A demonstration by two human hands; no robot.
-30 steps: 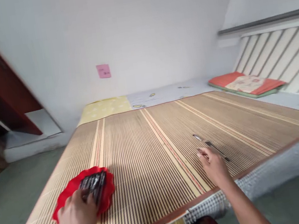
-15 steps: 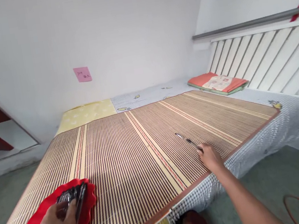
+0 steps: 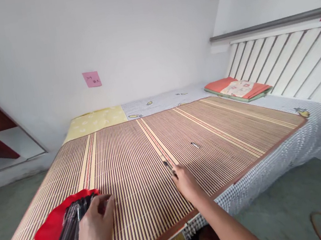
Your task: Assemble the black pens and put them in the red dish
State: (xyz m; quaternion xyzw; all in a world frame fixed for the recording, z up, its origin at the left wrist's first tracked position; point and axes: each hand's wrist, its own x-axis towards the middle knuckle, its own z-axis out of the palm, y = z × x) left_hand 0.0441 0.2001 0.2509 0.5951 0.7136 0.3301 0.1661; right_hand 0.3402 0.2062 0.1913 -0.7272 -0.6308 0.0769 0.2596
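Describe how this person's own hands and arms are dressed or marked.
Both the left hand and the right hand are bare, with no gloves. No sleeve shows on the right forearm, nor on what is visible above the left wrist. I see no watch, bracelet, cable or clear marking; some fingers are partly hidden, so rings there can't be ruled out.
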